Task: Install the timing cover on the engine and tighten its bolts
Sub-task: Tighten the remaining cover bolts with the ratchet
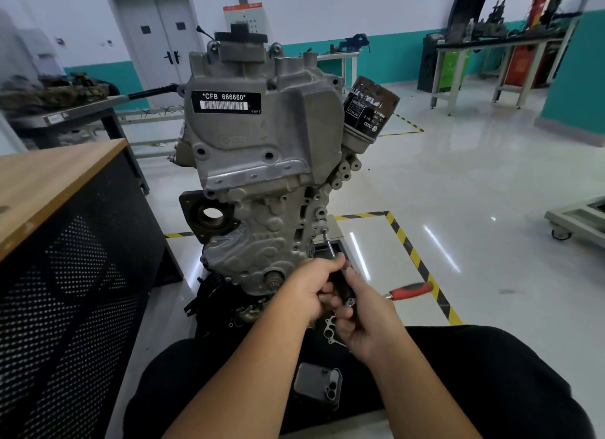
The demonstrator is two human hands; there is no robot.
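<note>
From my head camera I see the timing cover (262,163) already sitting on the front of the engine (248,78), which stands upright on the floor, so I judge the big step is done and the bolts are what is left. My left hand (311,291) is curled around the black handle of a driver tool (340,284), and my right hand (363,317) grips the same handle from the other side. The thin shaft goes up to one bolt (324,230) at the lower right edge of the cover, and its tip seems to be on that bolt (I cannot tell how tight it is). I think this bolt is being turned now, and I cannot tell how many others along the edges are tight. Now I count: one engine, one cover, one oil filter (370,111) at its upper right side, one driver tool in my hands, one red-handled tool (411,290) lying on the floor just right of my hands, one phone (317,386) on my lap, and one wooden-topped bench (49,183) on the left.
</note>
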